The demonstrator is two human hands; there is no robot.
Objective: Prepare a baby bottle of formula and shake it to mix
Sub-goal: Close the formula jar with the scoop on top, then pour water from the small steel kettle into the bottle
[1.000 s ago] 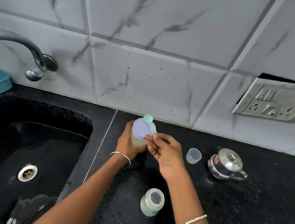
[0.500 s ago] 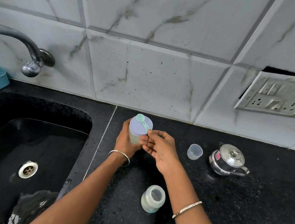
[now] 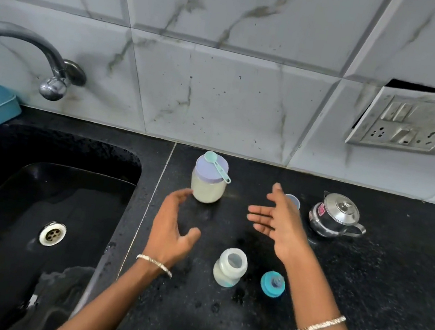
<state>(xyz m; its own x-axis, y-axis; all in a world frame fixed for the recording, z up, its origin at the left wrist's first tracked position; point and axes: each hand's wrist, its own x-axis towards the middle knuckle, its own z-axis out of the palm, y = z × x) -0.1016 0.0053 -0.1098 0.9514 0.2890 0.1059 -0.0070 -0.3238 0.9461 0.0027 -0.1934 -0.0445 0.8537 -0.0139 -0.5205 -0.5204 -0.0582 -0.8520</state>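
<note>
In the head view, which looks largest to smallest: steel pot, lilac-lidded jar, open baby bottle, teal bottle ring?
1. Shiny steel lidded pot and clear lilac-lidded powder jar: too alike to rank.
2. Open clear baby bottle, though nearer the camera.
3. Round teal bottle ring.

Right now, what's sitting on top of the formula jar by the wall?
A teal scoop lies across the lilac lid of the jar, its handle overhanging the rim on the right. Pale contents show through the jar wall; the lid hides their top surface.
</note>
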